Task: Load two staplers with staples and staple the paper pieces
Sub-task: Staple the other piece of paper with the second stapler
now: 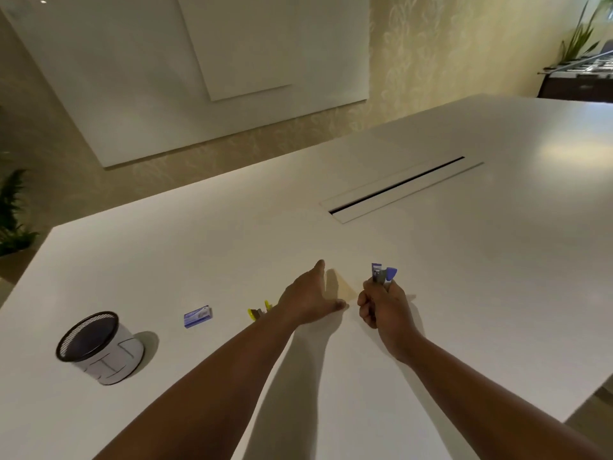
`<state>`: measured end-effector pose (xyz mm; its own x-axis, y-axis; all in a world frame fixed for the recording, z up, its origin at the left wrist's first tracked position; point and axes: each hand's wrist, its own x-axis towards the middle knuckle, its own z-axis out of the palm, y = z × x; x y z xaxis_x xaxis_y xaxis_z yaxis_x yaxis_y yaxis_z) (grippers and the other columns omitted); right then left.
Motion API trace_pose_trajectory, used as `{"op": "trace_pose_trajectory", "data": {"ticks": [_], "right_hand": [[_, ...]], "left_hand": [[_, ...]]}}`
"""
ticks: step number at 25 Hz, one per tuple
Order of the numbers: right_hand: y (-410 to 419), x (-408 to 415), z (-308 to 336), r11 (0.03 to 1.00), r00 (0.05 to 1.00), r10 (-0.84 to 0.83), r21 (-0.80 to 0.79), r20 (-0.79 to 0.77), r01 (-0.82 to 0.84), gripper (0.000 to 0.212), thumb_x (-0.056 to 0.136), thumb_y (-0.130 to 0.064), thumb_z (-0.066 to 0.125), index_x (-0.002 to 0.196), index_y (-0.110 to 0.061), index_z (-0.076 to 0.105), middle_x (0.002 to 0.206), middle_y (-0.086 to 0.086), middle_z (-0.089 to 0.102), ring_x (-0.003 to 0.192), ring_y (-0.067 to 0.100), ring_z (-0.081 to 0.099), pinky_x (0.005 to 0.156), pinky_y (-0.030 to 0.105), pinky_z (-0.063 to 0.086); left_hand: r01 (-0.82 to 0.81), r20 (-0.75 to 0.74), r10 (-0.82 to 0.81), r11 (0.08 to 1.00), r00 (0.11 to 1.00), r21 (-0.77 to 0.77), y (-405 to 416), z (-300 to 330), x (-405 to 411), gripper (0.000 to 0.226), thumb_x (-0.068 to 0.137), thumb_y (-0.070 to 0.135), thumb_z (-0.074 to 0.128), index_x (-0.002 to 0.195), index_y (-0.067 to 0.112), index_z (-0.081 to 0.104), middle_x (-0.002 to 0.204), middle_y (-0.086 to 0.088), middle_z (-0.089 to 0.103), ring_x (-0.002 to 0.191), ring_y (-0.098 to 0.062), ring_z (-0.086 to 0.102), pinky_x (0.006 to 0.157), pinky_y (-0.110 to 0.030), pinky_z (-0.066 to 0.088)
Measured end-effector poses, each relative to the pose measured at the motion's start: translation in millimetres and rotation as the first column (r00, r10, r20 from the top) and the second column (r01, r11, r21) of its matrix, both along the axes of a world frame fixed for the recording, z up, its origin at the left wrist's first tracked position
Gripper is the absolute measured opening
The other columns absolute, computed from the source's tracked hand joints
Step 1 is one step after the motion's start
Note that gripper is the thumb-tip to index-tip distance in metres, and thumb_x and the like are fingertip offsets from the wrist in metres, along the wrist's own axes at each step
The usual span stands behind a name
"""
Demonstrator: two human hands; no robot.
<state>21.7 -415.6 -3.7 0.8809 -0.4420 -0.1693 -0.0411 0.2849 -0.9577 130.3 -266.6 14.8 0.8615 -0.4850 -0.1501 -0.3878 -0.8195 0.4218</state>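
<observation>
My right hand (381, 305) grips a small blue stapler (383, 273) upright above the white table (464, 260); its blue and grey top sticks out of my fist. My left hand (308, 300) lies flat with straight fingers on a pale paper piece (345, 287), which shows between the two hands. A yellow stapler (259, 312) lies on the table just left of my left wrist, partly hidden by it. A small blue staple box (198, 316) sits further left.
A black mesh cup (99, 346) with a white wrap stands at the near left. A long cable slot (398, 189) is set into the table beyond the hands. Plants stand at the far left and far right.
</observation>
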Motion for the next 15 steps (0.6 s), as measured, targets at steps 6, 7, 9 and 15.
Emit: {"op": "trace_pose_trajectory", "data": {"ticks": [6,7,9,15], "right_hand": [[-3,1,2,0.993,1.000,0.011,0.117,0.028,-0.015,0.024,0.105,-0.011,0.047,0.082,-0.013,0.052,0.069,0.010,0.059,0.052,0.016,0.047,0.049,0.027,0.032],[-3,2,2,0.995,1.000,0.012,0.102,0.015,-0.014,0.023,0.105,-0.011,0.048,0.083,-0.013,0.053,0.070,0.010,0.060,0.052,0.016,0.048,0.049,0.027,0.033],[-2,3,2,0.997,1.000,0.008,0.073,-0.006,-0.008,0.022,0.103,-0.009,0.053,0.081,-0.011,0.056,0.069,0.010,0.060,0.051,0.016,0.051,0.047,0.026,0.035],[11,12,15,0.995,0.995,0.073,0.074,-0.062,-0.069,0.013,0.096,-0.024,0.073,0.087,-0.014,0.072,0.072,0.002,0.070,0.059,0.015,0.062,0.055,0.028,0.044]], "left_hand": [[-0.014,0.114,0.010,0.999,0.993,0.040,-4,-10,-2,0.088,0.080,0.054,0.074,0.150,0.020,0.033,0.137,-0.002,0.062,0.122,-0.028,0.060,0.096,-0.039,0.050],[-0.012,0.131,0.008,0.999,0.991,0.032,-4,-9,-4,0.084,0.081,0.051,0.075,0.150,0.021,0.036,0.137,-0.001,0.063,0.123,-0.028,0.060,0.096,-0.039,0.050],[-0.018,0.167,0.016,1.000,0.986,0.013,-2,-4,-7,0.070,0.084,0.043,0.073,0.146,0.025,0.044,0.133,0.000,0.065,0.120,-0.027,0.061,0.094,-0.038,0.050],[-0.209,-0.186,0.123,0.796,0.975,-0.568,37,20,-19,0.031,0.083,0.034,0.078,0.111,0.030,0.068,0.099,0.007,0.074,0.082,-0.011,0.070,0.068,-0.025,0.054]]}}
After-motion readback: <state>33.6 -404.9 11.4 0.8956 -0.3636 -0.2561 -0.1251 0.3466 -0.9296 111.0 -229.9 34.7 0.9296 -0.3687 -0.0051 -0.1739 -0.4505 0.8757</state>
